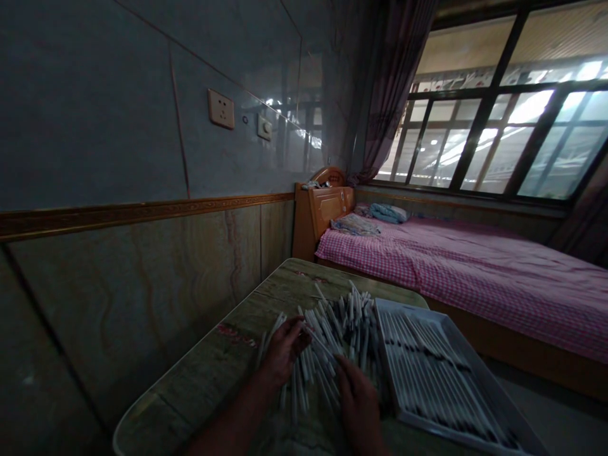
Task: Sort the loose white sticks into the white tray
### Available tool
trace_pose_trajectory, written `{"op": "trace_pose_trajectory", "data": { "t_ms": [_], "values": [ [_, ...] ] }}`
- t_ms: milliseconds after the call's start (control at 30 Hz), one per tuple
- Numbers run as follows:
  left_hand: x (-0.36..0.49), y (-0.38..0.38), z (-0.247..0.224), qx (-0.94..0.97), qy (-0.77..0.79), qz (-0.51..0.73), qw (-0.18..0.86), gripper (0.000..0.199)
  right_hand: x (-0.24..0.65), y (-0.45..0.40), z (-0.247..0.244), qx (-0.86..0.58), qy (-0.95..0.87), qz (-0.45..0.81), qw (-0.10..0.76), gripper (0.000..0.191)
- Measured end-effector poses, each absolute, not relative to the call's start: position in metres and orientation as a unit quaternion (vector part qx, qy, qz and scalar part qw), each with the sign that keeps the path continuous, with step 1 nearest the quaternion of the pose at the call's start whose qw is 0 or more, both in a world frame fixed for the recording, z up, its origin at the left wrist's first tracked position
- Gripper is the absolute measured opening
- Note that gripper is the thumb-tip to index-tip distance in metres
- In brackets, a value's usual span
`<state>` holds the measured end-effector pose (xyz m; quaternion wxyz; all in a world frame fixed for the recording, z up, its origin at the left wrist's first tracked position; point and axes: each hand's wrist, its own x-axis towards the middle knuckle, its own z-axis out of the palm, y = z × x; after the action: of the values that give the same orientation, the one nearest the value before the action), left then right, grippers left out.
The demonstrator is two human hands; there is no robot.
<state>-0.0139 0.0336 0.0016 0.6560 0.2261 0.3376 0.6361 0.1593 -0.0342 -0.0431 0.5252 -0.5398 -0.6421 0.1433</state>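
A loose heap of thin whitish sticks (354, 316) lies on the greenish table (190, 380). Over the heap's left part is my left hand (287, 345), its thumb and fingertips closed on one end of a thin white stick (319, 340). That stick slants down to my right hand (356, 392), whose bent fingers meet its other end. Right of the heap, a pale shallow tray (463, 326) holds several similar sticks laid side by side, with dark parts near their middles and lower ends. The dim light blurs the fingertips.
Behind the table stands a bed with a pink checked cover (403, 263) and a wooden headboard (325, 206). A tiled wall (213, 253) with a socket (221, 109) runs along the left. A large window (475, 139) and a curtain (394, 82) are at the back.
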Motion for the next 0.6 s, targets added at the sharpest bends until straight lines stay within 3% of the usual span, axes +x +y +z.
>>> {"op": "trace_pose_trajectory", "data": {
  "t_ms": [367,600],
  "values": [
    [-0.014,0.03,0.005,0.317,0.356,0.631,0.612,0.041,0.157,-0.036,-0.046,-0.541,-0.649,0.125,0.52,0.034],
    [-0.016,0.024,0.017,0.39,0.355,0.618,0.583,0.039,0.157,-0.039,-0.053,-0.571,-0.595,0.182,0.535,0.037]
  ]
}}
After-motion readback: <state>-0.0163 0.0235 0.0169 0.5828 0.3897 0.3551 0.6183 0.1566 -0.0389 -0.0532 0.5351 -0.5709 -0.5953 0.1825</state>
